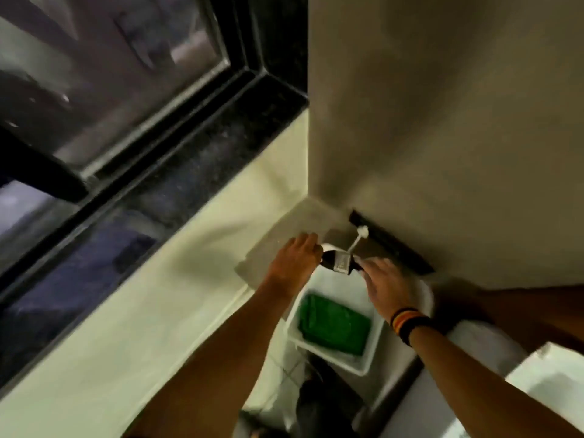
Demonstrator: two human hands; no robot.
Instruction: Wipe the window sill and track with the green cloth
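Note:
The green cloth (333, 325) lies crumpled inside a white tub (373, 358) on the floor, below both hands. My left hand (295, 263) and my right hand (387, 287) hold the two ends of a dark bottle with a silver label (339, 263) above the tub's far edge. The dark stone window sill (202, 162) and the black track (151, 134) run diagonally across the upper left, well away from both hands. The picture is blurred.
A pale wall (442, 105) forms a corner with a black skirting strip (392, 245) at its foot. A white tap-like fitting (360, 235) sticks out near the skirting. A white object (550, 374) sits at the right edge. Window glass (110, 67) fills the upper left.

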